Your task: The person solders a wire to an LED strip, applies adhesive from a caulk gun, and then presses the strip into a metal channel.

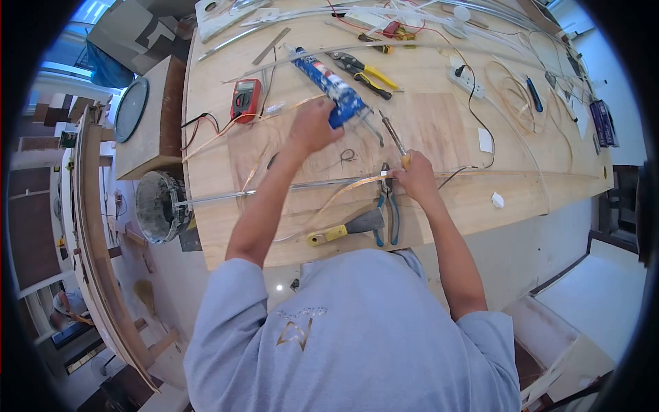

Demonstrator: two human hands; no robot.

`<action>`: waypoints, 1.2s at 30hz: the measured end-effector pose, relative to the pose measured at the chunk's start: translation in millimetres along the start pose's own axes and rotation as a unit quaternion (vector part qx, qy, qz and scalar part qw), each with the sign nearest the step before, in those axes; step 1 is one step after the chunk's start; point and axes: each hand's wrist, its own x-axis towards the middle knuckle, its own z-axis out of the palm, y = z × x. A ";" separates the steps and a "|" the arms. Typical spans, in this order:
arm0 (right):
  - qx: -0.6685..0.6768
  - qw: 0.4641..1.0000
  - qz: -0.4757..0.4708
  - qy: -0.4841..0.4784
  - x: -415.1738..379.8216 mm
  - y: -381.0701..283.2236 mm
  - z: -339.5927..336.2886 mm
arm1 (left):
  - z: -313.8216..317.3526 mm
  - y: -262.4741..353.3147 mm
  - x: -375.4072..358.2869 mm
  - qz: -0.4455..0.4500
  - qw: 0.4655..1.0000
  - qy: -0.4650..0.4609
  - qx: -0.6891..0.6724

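Note:
My left hand point(317, 128) is closed on the near end of a blue and white sealant tube point(329, 81), which is smeared by motion. My right hand point(417, 176) grips a soldering iron point(394, 134) by its handle, the metal barrel slanting up and left, its tip close to the tube's end. Beneath the right hand run a thin LED strip point(353, 184) and a long narrow channel point(295, 186). Blue-handled pliers point(387, 209) lie just below, beside a scraper point(350, 226) with a yellow handle end.
On the wooden table point(439, 226) lie a red multimeter point(245, 100), yellow-black snips point(364, 73) and a blue-handled tool point(534, 95). A white power strip point(466, 82) has a dark cord plugged in. Long strips cross the far side. A dirty bucket point(159, 206) stands left.

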 end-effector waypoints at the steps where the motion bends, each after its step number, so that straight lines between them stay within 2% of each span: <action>1: 0.010 1.000 0.010 -0.003 -0.2 -0.5 -0.7 | -14.2 -5.1 13.1 -0.001 1.000 -0.007 -0.016; 4: 0.018 1.000 0.001 -0.001 0.1 0.4 -2.2 | -55.2 -37.1 65.5 0.014 0.995 0.009 -0.101; 5: 0.018 1.000 -0.007 0.000 -0.8 0.8 -1.1 | -87.5 -38.4 86.5 0.008 0.995 -0.028 -0.098; 6: 0.012 1.000 -0.019 0.004 -0.9 1.5 0.0 | -119.7 -35.7 104.0 -0.074 0.982 -0.070 -0.157; 7: 0.005 1.000 -0.029 0.009 -0.1 2.9 1.2 | -151.9 -36.1 119.0 -0.067 0.986 -0.071 -0.132; 8: -0.002 0.999 -0.037 0.015 -0.3 4.8 1.4 | -162.5 -62.1 134.5 -0.043 0.957 -0.044 -0.283; 9: 0.000 0.999 -0.036 0.018 -0.8 6.0 1.5 | -190.8 -70.0 146.4 -0.064 0.899 -0.072 -0.428; 10: 0.004 0.999 -0.035 0.020 -1.3 6.3 2.4 | -196.2 -81.4 157.3 -0.128 0.798 0.027 -0.588; 11: 0.008 0.999 -0.034 0.023 -0.8 6.4 3.0 | -216.6 -71.3 145.5 -0.124 0.743 0.080 -0.653; 12: 0.006 0.999 -0.027 0.019 -1.3 4.5 2.4 | -237.1 -117.9 153.0 -0.046 0.728 -0.049 -0.682; 13: 0.004 1.000 -0.021 0.013 -2.0 1.0 0.6 | -246.0 -97.5 127.6 -0.061 0.732 0.014 -0.678; 15: -0.001 1.000 -0.017 0.009 -1.6 2.0 -1.9 | -249.6 -73.0 91.3 -0.006 0.703 0.028 -0.710; 18: -0.006 0.999 -0.031 0.011 0.8 4.6 1.6 | -236.0 -5.7 41.3 0.022 0.812 0.132 -0.569; 19: -0.007 0.999 -0.035 0.013 1.3 4.9 1.9 | -229.6 -9.7 33.8 0.019 0.873 0.137 -0.468; 20: -0.009 0.999 -0.036 0.015 -0.7 6.2 1.5 | -221.1 -7.2 25.6 -0.025 0.931 0.156 -0.329; 22: -0.004 1.000 -0.026 0.006 -0.2 4.1 -1.0 | -187.1 14.5 20.7 -0.058 0.976 0.148 -0.148; 23: 0.000 1.000 -0.022 0.003 0.3 4.4 -0.4 | -162.8 -3.4 23.7 -0.045 0.986 0.152 -0.061; 29: -0.009 0.998 -0.053 0.034 5.3 19.4 10.8 | -74.1 -71.7 34.5 -0.127 0.973 0.132 0.144; 32: -0.006 0.998 -0.048 0.029 5.9 19.4 10.5 | -55.9 -96.6 33.1 -0.163 0.965 0.093 0.184; 36: -0.008 0.999 -0.043 0.028 6.9 20.6 11.2 | -40.4 -105.5 24.1 -0.165 0.969 0.088 0.159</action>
